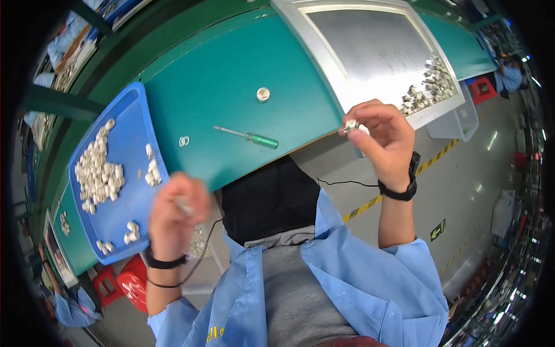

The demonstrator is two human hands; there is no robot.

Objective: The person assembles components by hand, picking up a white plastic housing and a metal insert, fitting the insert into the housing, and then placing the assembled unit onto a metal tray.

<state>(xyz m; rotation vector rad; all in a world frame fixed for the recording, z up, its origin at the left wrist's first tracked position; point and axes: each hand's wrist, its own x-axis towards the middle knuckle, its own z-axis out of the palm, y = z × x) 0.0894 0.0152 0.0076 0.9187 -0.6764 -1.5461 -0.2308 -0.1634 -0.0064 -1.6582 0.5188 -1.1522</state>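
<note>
My right hand [387, 139] is raised over the bench's front edge, thumb and fingertips pinching a small white-and-metal fitting [350, 126]. Another bit of white shows at its thumb. Beside the blue tray [130, 191], my left hand [178, 211] is smeared by motion. Its fingers are curled round a small whitish part [184, 205], too blurred to name exactly. Several white cylindrical parts [104, 173] lie heaped in the tray, with small groups apart from the heap. A screwdriver [260, 140] with a green handle rests on the green bench mat [231, 75] between my hands.
A round white part [263, 94] stands on the mat, and small clear rings [184, 141] lie near the tray. At the right, a metal-framed board [358, 46] carries several metal parts [430, 87]. A clear bin [457, 118] sits below it. A cord runs from my left wristband.
</note>
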